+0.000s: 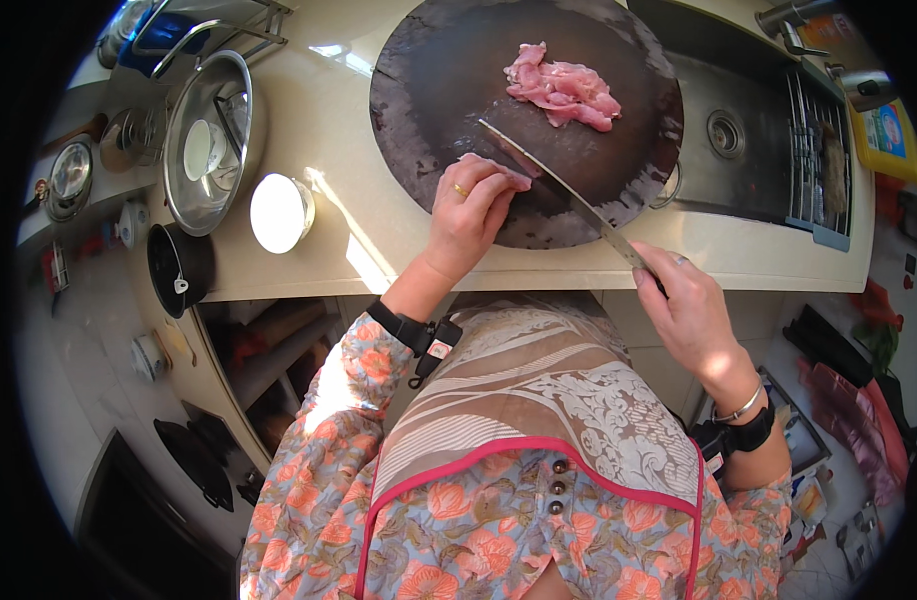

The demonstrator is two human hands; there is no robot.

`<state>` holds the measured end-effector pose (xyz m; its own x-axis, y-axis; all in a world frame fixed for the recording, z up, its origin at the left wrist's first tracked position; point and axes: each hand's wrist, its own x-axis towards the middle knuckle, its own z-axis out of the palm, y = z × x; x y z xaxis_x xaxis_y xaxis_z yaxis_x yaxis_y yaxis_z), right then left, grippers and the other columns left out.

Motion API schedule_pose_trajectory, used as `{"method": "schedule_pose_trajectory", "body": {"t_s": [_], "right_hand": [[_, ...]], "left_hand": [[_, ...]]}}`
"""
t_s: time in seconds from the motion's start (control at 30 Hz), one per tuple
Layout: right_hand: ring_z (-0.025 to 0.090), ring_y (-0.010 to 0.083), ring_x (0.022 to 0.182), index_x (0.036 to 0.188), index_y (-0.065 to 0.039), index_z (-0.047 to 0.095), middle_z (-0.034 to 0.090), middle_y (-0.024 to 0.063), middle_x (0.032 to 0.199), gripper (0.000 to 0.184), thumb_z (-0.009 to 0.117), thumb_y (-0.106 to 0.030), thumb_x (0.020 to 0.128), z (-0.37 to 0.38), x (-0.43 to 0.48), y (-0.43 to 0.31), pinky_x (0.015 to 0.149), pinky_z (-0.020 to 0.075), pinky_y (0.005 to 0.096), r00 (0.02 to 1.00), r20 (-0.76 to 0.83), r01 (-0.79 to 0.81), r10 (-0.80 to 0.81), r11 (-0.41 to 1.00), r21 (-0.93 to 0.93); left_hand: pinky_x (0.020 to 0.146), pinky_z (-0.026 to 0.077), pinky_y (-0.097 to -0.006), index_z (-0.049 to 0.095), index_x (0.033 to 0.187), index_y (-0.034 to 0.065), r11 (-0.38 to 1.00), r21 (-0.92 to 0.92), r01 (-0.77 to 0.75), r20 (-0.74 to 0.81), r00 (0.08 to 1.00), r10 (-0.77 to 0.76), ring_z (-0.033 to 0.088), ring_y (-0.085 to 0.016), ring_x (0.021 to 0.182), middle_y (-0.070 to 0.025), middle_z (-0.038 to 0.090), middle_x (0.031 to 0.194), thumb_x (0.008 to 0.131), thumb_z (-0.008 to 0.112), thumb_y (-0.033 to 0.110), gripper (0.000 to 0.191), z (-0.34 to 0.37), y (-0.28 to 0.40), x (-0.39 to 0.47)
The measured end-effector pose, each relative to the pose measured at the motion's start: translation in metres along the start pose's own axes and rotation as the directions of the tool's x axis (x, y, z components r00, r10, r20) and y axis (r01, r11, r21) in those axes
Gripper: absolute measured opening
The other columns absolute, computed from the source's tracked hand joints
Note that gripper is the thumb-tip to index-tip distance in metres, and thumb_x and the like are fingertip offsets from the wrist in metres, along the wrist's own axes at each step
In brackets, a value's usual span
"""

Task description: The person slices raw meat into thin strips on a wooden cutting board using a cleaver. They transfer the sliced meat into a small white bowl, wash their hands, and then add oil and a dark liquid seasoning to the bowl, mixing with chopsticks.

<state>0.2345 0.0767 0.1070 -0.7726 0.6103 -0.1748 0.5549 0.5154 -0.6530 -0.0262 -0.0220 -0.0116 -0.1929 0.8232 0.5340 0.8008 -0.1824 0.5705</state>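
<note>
On a large round dark chopping board [428, 97], my left hand [470, 199] presses a small strip of raw pale-pink meat [517, 178] under its fingertips. My right hand [683, 304] grips the handle of a kitchen knife [571, 196]. Its long blade slants across the board, edge-on to the view, close beside the held meat. The tip points up and left. A larger heap of raw pink meat [563, 86] lies farther back on the board, apart from the blade. Most of the knife's handle is hidden by my right fingers.
Right of the board is a steel sink [743, 191] with a drain rack [818, 161] at its far side. To the left stand a white bowl [278, 214], a steel basin [175, 169] holding dishes, and a black pot [175, 270] at the counter [308, 270] edge.
</note>
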Motion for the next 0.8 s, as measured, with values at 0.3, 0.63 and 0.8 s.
{"method": "schedule_pose_trajectory", "body": {"t_s": [0.3, 0.63, 0.8], "right_hand": [[0.065, 0.0357, 0.075, 0.119, -0.01, 0.065, 0.065, 0.0142, 0.085, 0.027, 0.062, -0.012, 0.092, 0.003, -0.002, -0.008, 0.066, 0.0524, 0.0446, 1.0, -0.005, 0.013, -0.013, 0.998, -0.064], [0.064, 0.0358, 0.073, 0.121, -0.01, 0.063, 0.063, 0.0141, 0.083, 0.03, 0.063, -0.012, 0.091, 0.001, -0.002, -0.013, 0.066, 0.0519, 0.0449, 0.999, 0.037, 0.019, -0.015, 0.994, -0.108], [0.064, 0.0358, 0.072, 0.12, -0.011, 0.062, 0.063, 0.0133, 0.083, 0.03, 0.063, -0.012, 0.09, -0.005, -0.003, -0.014, 0.066, 0.0518, 0.0455, 0.998, 0.069, 0.006, 0.007, 0.982, -0.186]], "left_hand": [[0.085, 0.046, -0.0371, 0.071, 0.094, 0.0105, 0.986, 0.168, 0.019, -0.03, 0.999, -0.014, 0.06, -0.028, 0.098, -0.004, 0.063, 0.097, 0.074, 0.074, 0.0, 0.023, 0.001, 0.005, 0.0], [0.081, 0.048, -0.0376, 0.071, 0.092, 0.0102, 0.993, 0.112, 0.047, 0.002, 0.999, -0.048, 0.061, -0.028, 0.095, -0.0051, 0.063, 0.094, 0.075, 0.073, 0.0, 0.02, 0.002, 0.004, -0.001], [0.082, 0.048, -0.038, 0.072, 0.093, 0.0108, 0.987, 0.155, 0.042, 0.048, 0.998, -0.05, 0.06, -0.028, 0.094, -0.0054, 0.063, 0.094, 0.074, 0.071, -0.001, 0.022, 0.003, 0.004, -0.001]]}}
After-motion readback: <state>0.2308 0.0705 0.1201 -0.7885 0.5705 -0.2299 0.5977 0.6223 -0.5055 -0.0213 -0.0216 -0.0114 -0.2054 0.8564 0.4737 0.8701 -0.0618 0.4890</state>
